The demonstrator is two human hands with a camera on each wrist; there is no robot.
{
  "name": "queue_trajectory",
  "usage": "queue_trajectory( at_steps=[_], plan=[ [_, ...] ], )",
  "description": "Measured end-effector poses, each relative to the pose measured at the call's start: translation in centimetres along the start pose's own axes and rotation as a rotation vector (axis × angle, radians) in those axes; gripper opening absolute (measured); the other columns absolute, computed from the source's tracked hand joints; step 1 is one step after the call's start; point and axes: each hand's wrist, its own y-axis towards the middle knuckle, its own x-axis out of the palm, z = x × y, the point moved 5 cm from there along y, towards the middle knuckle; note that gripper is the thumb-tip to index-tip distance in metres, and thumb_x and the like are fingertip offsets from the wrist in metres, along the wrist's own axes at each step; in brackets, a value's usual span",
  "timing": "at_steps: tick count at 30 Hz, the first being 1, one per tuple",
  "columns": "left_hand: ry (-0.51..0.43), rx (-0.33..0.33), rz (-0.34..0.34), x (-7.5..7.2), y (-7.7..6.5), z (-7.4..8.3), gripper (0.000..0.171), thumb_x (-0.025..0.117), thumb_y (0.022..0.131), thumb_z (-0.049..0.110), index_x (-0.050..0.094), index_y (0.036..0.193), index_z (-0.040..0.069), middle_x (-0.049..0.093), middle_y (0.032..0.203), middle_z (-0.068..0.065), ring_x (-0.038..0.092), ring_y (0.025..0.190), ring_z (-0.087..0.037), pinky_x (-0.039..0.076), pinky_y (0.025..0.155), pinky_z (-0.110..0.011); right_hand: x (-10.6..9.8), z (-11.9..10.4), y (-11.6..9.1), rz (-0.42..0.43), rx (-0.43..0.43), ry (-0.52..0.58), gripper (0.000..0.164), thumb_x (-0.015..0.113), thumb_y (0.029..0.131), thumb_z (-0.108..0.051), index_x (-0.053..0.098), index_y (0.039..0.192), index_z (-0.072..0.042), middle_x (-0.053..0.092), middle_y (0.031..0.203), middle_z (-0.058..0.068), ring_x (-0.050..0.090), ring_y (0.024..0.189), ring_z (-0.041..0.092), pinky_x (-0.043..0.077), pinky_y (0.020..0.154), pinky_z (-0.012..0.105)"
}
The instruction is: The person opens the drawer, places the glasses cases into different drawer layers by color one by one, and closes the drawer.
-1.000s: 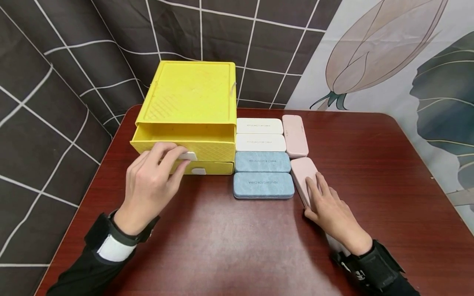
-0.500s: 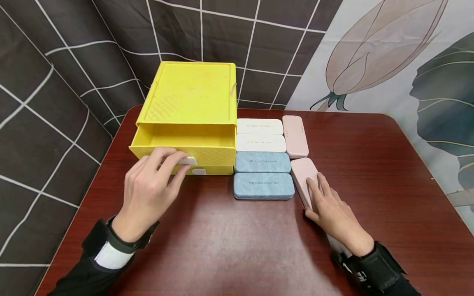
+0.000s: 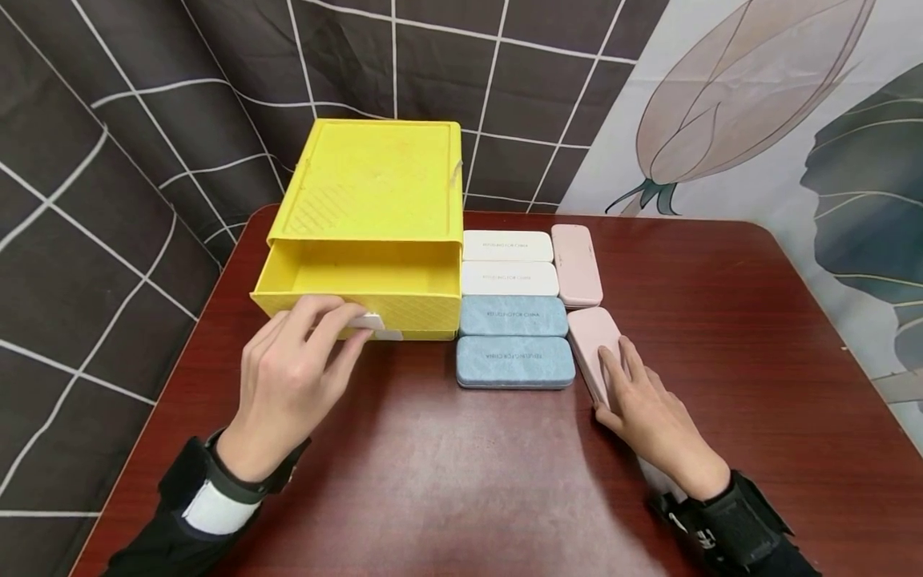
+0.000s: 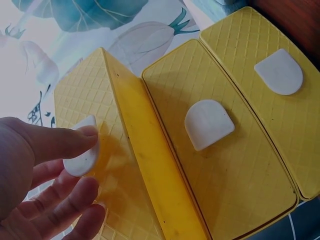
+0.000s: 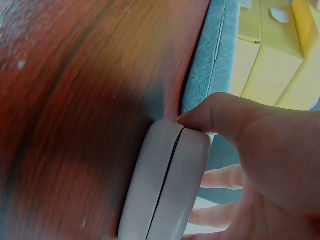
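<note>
The fingers (image 4: 75, 195) of the left hand (image 3: 288, 369) are clasped on a white tab (image 4: 82, 162), which we see pinched between them and the thumb. That tab sits on the front of the upper drawer (image 3: 425, 316), so the drawer lies just beyond the fingers, pulled partway out of the yellow cabinet (image 3: 375, 180).

The fingers of the right hand (image 3: 649, 409) lie loosely on top of a pink case (image 3: 590, 336), with the thumb at its near left corner; whether they grip it we cannot tell. That case lies flat on the bench (image 3: 469, 481), slightly askew.

Counting outward, we find three drawers in the left wrist view: the one drawn out, then a middle drawer (image 4: 235, 165) and a lower drawer (image 4: 275, 120), both pushed in. Each front bears one white tab, three in all.

We count six cases: two pink, two blue and two white. The near blue case (image 3: 515, 361) and far blue case (image 3: 513, 315) lie long side to long side, then the near white case (image 3: 509, 279) and far white case (image 3: 507, 246), in one column beside the cabinet's right wall. The far pink case (image 3: 575, 264) lies lengthwise past the white pair's right ends.

Behind the bench hang a dark gridded cloth (image 3: 433, 64) and a floral cloth (image 3: 750, 96).
</note>
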Motion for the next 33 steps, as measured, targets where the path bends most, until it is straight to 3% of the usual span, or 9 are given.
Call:
queue_trajectory(
  at_steps=[33],
  plan=[
    [-0.033, 0.048, 0.072, -1.9, 0.4, 2.0, 0.019, 0.073, 0.075, 0.010, 0.068, 0.090, 0.002, 0.061, 0.086, -0.010, 0.055, 0.064, -0.027, 0.044, 0.053, -0.038, 0.0, 0.1, 0.1, -0.007, 0.014, -0.003, 0.078, 0.063, 0.079, -0.026, 0.027, 0.145, -0.004, 0.017, 0.149, 0.024, 0.043, 0.112, 0.050, 0.045, 0.064, 0.058]
  ],
)
